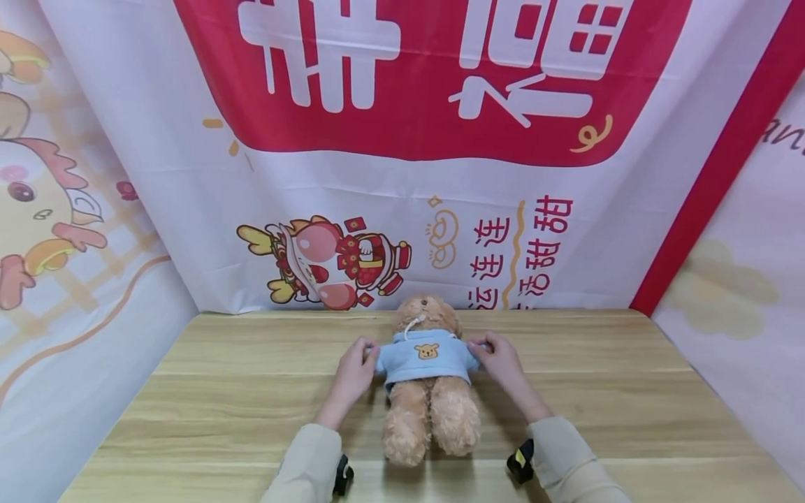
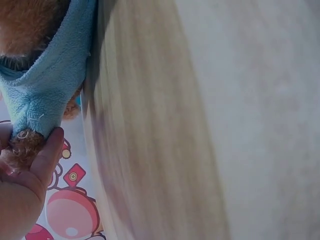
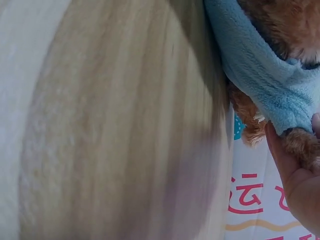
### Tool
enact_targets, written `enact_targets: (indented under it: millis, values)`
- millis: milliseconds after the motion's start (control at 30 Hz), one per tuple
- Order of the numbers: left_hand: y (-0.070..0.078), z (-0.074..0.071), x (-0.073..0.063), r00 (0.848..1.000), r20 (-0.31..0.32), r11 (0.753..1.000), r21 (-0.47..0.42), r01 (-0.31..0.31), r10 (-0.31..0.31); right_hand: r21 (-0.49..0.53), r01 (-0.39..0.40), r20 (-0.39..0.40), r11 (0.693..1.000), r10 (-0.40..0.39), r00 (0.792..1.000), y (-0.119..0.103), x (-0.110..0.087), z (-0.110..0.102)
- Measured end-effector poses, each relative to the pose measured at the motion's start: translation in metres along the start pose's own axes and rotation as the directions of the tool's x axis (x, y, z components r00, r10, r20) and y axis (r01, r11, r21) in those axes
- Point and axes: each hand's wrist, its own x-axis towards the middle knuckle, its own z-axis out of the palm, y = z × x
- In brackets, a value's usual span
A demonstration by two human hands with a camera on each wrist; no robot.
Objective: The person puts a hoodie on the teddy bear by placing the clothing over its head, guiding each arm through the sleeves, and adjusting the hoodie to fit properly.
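Note:
A light brown teddy bear [image 1: 432, 412] in a blue sweater [image 1: 415, 365] lies on its back, head toward the far edge of the table. The sweater carries a small bear-face patch, and a white cord hangs at its neck. At the bear's arm on the left side, my left hand [image 1: 354, 374] pinches the paw and sleeve end; the left wrist view shows thumb and finger around the furry paw [image 2: 26, 146]. My right hand [image 1: 503, 363] grips the opposite arm likewise, its fingers around the paw [image 3: 301, 145] at the sleeve cuff.
The wooden table [image 1: 251, 391] extends to both sides of the bear. Behind it hangs a white and red printed cloth [image 1: 428, 181], meeting the table's far edge. Printed cloths also hang at left [image 1: 94, 279] and right.

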Motion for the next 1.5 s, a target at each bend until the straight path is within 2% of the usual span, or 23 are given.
enact_targets:
  millis: [133,267,467,533,600,667,733,767,800,867,933,1000,1067,1133,1200,1333,1433,1500]
  values:
    - [0.001,-0.001,-0.002,0.999,0.021,1.0,-0.009,0.027,-0.027,0.013,0.025,0.006,1.0,-0.025,1.0,0.002,0.0,-0.001]
    - [0.003,-0.001,-0.002,1.0,0.014,1.0,0.018,0.025,-0.025,-0.026,0.056,0.042,0.998,-0.055,0.998,-0.002,-0.002,-0.004]
    - [0.013,-0.005,-0.005,0.999,-0.03,0.992,0.124,-0.028,0.032,-0.103,0.121,0.133,0.987,-0.107,0.985,-0.021,-0.008,-0.014]
    - [0.017,-0.005,-0.008,0.996,-0.053,0.982,0.175,-0.065,0.076,-0.127,0.175,0.143,0.976,-0.156,0.977,-0.025,-0.01,-0.014]
    - [0.021,-0.005,-0.011,0.985,-0.088,0.961,0.249,-0.121,0.147,-0.155,0.257,0.159,0.954,-0.233,0.959,-0.027,-0.011,-0.012]
    - [0.026,-0.004,-0.015,0.963,-0.117,0.929,0.316,-0.194,0.242,-0.157,0.33,0.199,0.931,-0.297,0.934,-0.028,-0.013,-0.009]
    - [0.03,-0.004,-0.019,0.937,-0.119,0.89,0.372,-0.264,0.328,-0.145,0.386,0.24,0.911,-0.346,0.907,-0.028,-0.015,-0.007]
    - [0.032,-0.004,-0.02,0.928,-0.107,0.873,0.393,-0.29,0.356,-0.135,0.408,0.262,0.903,-0.364,0.894,-0.028,-0.015,-0.007]
    - [0.033,-0.004,-0.022,0.926,-0.087,0.864,0.4,-0.305,0.367,-0.117,0.417,0.283,0.901,-0.373,0.884,-0.028,-0.016,-0.008]
    - [0.035,-0.004,-0.025,0.934,-0.03,0.857,0.409,-0.314,0.357,-0.076,0.424,0.323,0.903,-0.38,0.867,-0.028,-0.017,-0.01]
    - [0.037,-0.004,-0.028,0.949,0.029,0.856,0.425,-0.295,0.313,-0.042,0.419,0.353,0.907,-0.379,0.855,-0.028,-0.018,-0.013]
    - [0.037,-0.004,-0.029,0.964,0.079,0.86,0.437,-0.264,0.256,-0.032,0.408,0.373,0.912,-0.368,0.852,-0.028,-0.02,-0.017]
    - [0.037,-0.004,-0.03,0.971,0.109,0.86,0.45,-0.24,0.213,-0.053,0.412,0.376,0.91,-0.364,0.852,-0.029,-0.022,-0.021]
    - [0.038,-0.004,-0.031,0.974,0.127,0.862,0.455,-0.226,0.188,-0.094,0.416,0.368,0.905,-0.357,0.859,-0.029,-0.025,-0.024]
    - [0.04,-0.004,-0.031,0.975,0.14,0.859,0.461,-0.221,0.175,-0.127,0.437,0.367,0.89,-0.368,0.855,-0.029,-0.026,-0.025]
    - [0.046,-0.004,-0.032,0.974,0.161,0.861,0.461,-0.217,0.159,-0.141,0.489,0.375,0.861,-0.411,0.831,-0.026,-0.029,-0.024]
    - [0.047,-0.004,-0.033,0.971,0.172,0.861,0.454,-0.229,0.167,-0.142,0.514,0.369,0.846,-0.436,0.821,-0.025,-0.03,-0.023]
    - [0.046,-0.005,-0.034,0.967,0.177,0.858,0.453,-0.244,0.182,-0.139,0.511,0.36,0.848,-0.437,0.824,-0.023,-0.031,-0.022]
